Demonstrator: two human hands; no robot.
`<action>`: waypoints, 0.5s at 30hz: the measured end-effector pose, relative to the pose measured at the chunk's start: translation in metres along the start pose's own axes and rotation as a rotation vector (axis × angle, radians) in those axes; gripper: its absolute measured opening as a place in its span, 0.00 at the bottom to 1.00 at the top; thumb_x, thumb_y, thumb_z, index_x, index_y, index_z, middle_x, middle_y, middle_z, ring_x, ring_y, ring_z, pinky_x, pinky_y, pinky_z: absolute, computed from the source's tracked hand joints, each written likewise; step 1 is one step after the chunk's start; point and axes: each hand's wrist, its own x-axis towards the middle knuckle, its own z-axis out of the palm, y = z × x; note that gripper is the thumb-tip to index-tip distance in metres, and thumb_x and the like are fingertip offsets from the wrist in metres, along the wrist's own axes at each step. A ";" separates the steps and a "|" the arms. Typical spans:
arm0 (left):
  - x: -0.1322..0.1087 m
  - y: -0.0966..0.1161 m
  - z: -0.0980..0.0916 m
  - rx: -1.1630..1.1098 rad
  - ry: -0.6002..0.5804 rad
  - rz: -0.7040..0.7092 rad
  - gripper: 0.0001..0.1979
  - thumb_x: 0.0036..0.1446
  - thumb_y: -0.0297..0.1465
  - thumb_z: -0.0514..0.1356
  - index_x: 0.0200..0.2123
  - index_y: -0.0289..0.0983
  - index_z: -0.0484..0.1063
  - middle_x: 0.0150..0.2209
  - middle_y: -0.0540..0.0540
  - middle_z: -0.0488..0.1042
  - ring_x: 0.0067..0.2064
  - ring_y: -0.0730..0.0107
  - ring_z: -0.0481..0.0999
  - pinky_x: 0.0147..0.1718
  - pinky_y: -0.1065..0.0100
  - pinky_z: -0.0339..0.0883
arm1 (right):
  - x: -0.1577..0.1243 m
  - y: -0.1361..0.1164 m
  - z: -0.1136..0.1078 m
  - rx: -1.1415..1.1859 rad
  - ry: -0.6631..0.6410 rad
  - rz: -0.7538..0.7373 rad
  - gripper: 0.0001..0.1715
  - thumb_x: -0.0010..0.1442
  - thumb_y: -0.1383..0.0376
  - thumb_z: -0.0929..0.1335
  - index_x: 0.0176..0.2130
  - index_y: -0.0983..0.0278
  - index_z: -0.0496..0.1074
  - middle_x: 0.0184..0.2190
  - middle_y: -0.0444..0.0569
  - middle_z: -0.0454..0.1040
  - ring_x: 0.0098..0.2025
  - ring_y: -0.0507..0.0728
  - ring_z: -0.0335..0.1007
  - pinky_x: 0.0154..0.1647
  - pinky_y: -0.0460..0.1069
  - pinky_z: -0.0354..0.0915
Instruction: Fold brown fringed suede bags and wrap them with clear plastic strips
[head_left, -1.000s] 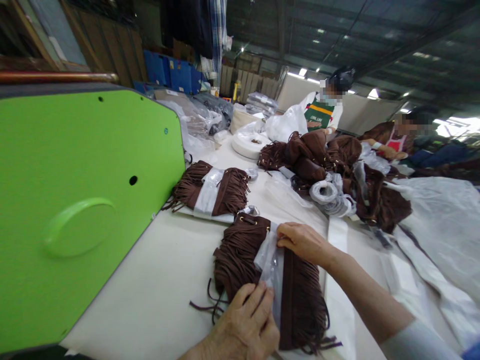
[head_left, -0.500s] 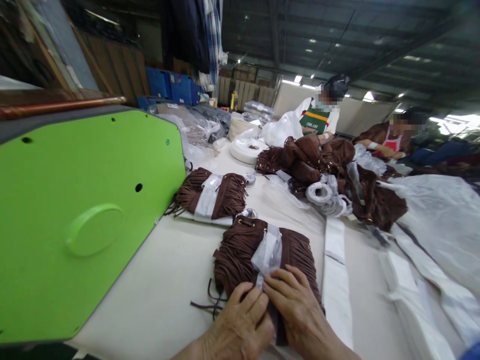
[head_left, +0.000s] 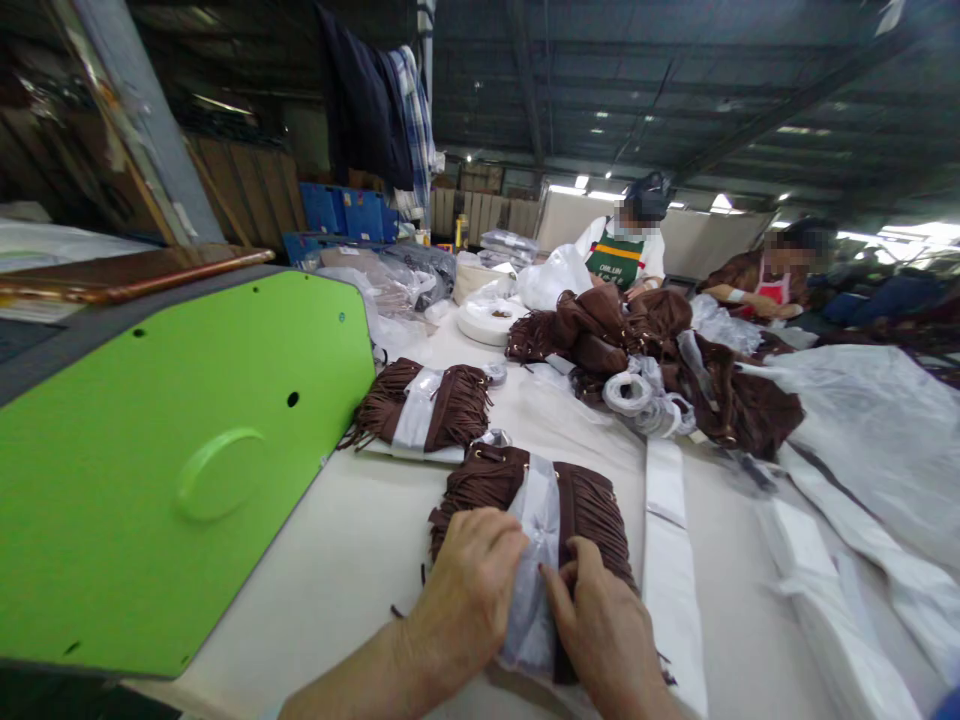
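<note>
A brown fringed bag (head_left: 596, 510) lies flat on the white table, with a translucent plastic band (head_left: 538, 510) running across its middle. My left hand (head_left: 476, 580) is closed at the band's left edge, its fingers curled down on the plastic. On the other side of the band, my right hand (head_left: 604, 620) has thumb and forefinger bent towards each other; whether plastic is pinched between them is hard to tell. Further back on the left lies a second fringed bag (head_left: 461, 405), wrapped with a similar band (head_left: 418, 410).
A green machine panel (head_left: 247, 400) stands at the left. Brown bags (head_left: 600, 325) are heaped behind, near a white roll (head_left: 491, 320). White strips (head_left: 666, 560) and plastic sheeting (head_left: 877, 430) lie right. Two people (head_left: 626, 240) work across the table.
My left hand has moved up and forward along the band. My right hand has shifted slightly right, its fingers now more bent. More of the band's near end shows between the hands.
</note>
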 end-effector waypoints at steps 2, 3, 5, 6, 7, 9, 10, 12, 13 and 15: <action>0.023 -0.005 -0.007 0.012 -0.160 -0.274 0.12 0.57 0.22 0.47 0.38 0.34 0.69 0.43 0.42 0.71 0.47 0.63 0.68 0.48 0.62 0.58 | 0.005 -0.009 -0.010 -0.002 -0.073 0.092 0.09 0.61 0.63 0.59 0.42 0.65 0.61 0.26 0.49 0.77 0.32 0.60 0.76 0.30 0.50 0.61; 0.034 -0.008 -0.007 0.014 -0.211 -0.355 0.11 0.56 0.22 0.49 0.38 0.34 0.69 0.41 0.41 0.72 0.46 0.62 0.69 0.47 0.62 0.59 | 0.006 -0.012 -0.014 0.005 -0.099 0.116 0.08 0.62 0.63 0.59 0.41 0.64 0.61 0.28 0.49 0.77 0.34 0.61 0.76 0.32 0.50 0.61; 0.051 -0.017 -0.003 0.004 -0.284 -0.465 0.10 0.52 0.20 0.53 0.37 0.33 0.70 0.36 0.41 0.74 0.41 0.61 0.72 0.42 0.63 0.63 | 0.007 -0.016 -0.019 0.018 -0.147 0.137 0.08 0.62 0.63 0.59 0.40 0.64 0.60 0.30 0.51 0.77 0.36 0.62 0.75 0.33 0.50 0.60; 0.057 -0.021 -0.001 -0.007 -0.303 -0.499 0.10 0.50 0.19 0.54 0.36 0.33 0.71 0.33 0.42 0.74 0.39 0.61 0.73 0.39 0.64 0.64 | 0.007 -0.017 -0.020 0.024 -0.159 0.146 0.08 0.62 0.63 0.59 0.40 0.64 0.60 0.31 0.52 0.77 0.37 0.62 0.75 0.33 0.50 0.59; 0.061 -0.024 0.003 -0.024 -0.326 -0.538 0.11 0.48 0.18 0.55 0.35 0.33 0.71 0.32 0.43 0.75 0.37 0.62 0.74 0.37 0.66 0.64 | 0.007 -0.017 -0.021 0.034 -0.164 0.155 0.07 0.62 0.63 0.59 0.39 0.64 0.60 0.31 0.52 0.77 0.37 0.62 0.75 0.34 0.51 0.59; 0.067 -0.029 0.008 -0.075 -0.371 -0.607 0.10 0.45 0.17 0.58 0.32 0.33 0.72 0.29 0.46 0.74 0.34 0.66 0.74 0.33 0.68 0.65 | 0.010 -0.014 -0.021 0.090 -0.161 0.168 0.07 0.61 0.63 0.60 0.39 0.64 0.60 0.31 0.52 0.77 0.38 0.63 0.74 0.34 0.51 0.58; 0.069 -0.030 0.009 -0.110 -0.396 -0.636 0.09 0.45 0.17 0.60 0.31 0.33 0.72 0.28 0.48 0.74 0.32 0.68 0.74 0.31 0.70 0.65 | 0.012 -0.012 -0.020 0.141 -0.159 0.174 0.06 0.60 0.63 0.61 0.38 0.64 0.60 0.31 0.51 0.77 0.38 0.63 0.74 0.34 0.51 0.58; 0.072 -0.030 0.012 -0.187 -0.447 -0.695 0.05 0.48 0.21 0.63 0.30 0.32 0.71 0.25 0.52 0.71 0.26 0.74 0.71 0.27 0.72 0.65 | 0.017 -0.006 -0.016 0.272 -0.166 0.184 0.06 0.57 0.63 0.64 0.35 0.63 0.61 0.29 0.49 0.77 0.37 0.61 0.73 0.34 0.50 0.57; 0.073 -0.030 0.012 -0.226 -0.469 -0.723 0.04 0.50 0.24 0.63 0.30 0.32 0.70 0.23 0.53 0.69 0.24 0.76 0.69 0.25 0.73 0.64 | 0.020 -0.003 -0.014 0.345 -0.174 0.188 0.07 0.54 0.63 0.65 0.33 0.62 0.61 0.28 0.48 0.76 0.35 0.60 0.73 0.33 0.49 0.57; 0.076 -0.029 0.014 -0.303 -0.498 -0.773 0.06 0.55 0.28 0.62 0.29 0.31 0.69 0.21 0.55 0.66 0.20 0.80 0.64 0.21 0.75 0.62 | 0.024 0.004 -0.007 0.521 -0.174 0.203 0.08 0.49 0.64 0.67 0.31 0.62 0.62 0.23 0.45 0.74 0.30 0.57 0.71 0.30 0.48 0.56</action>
